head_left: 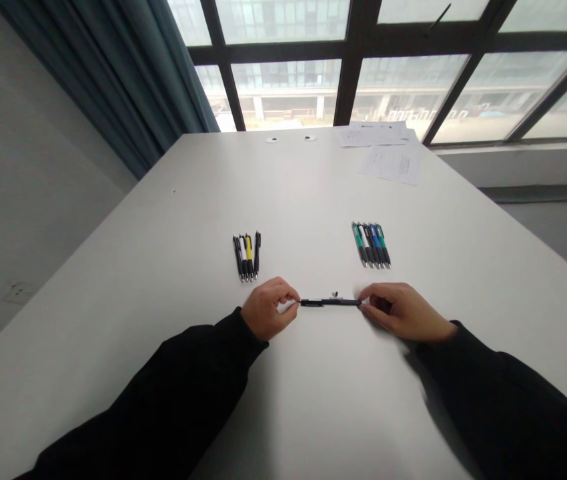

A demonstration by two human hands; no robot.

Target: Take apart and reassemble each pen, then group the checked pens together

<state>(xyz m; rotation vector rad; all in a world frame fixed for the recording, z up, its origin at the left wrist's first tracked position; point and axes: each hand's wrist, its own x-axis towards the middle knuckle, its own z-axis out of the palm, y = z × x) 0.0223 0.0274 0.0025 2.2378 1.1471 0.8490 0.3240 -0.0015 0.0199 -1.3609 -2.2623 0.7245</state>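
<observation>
The left hand and right hand, fingers pinched closed, grip opposite ends of a slim black plastic pen above a smooth white table.

held pen: black | left pens: black, white, yellow | right pens: green, white, black, blue
</observation>
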